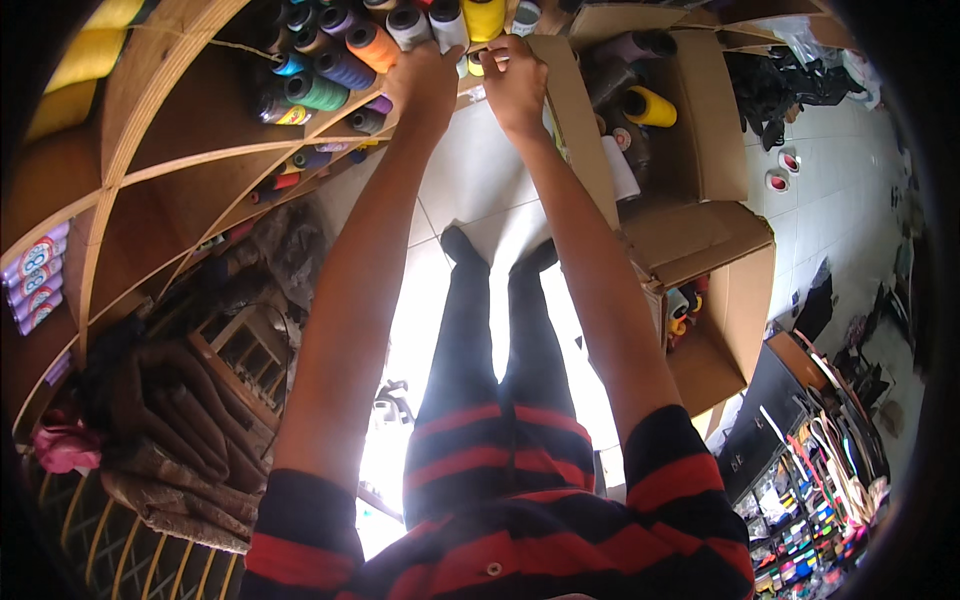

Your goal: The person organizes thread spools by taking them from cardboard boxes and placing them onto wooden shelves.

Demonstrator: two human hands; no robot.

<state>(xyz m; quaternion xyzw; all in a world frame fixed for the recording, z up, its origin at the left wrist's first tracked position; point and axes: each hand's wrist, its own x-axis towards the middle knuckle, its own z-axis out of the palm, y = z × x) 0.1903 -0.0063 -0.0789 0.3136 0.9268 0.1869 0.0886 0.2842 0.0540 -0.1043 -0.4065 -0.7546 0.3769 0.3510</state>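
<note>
Nearest, a red-and-black striped knit shirt (520, 540) and dark striped trousers (490, 340), the feet on pale glossy floor tiles (470, 170). To the left, a heap of brown coarse cloth (170, 440) beside a small wooden slatted crate (245, 345). Both bare forearms stretch forward. Left hand (425, 80), fingers curled, rests on the thread cones at the edge of the curved wooden shelf (190, 160); whether it grips one cannot be told. Right hand (515, 80), fingers closed together, pinches a small pale item, too hidden to identify, just below a yellow thread cone (483, 18). The shelf compartment holds stacked cones (330, 70): green, blue, orange, purple, white. Right of the hands, an open corrugated cardboard box (700, 130) contains further cones, one yellow (650, 105), others grey and white.
</note>
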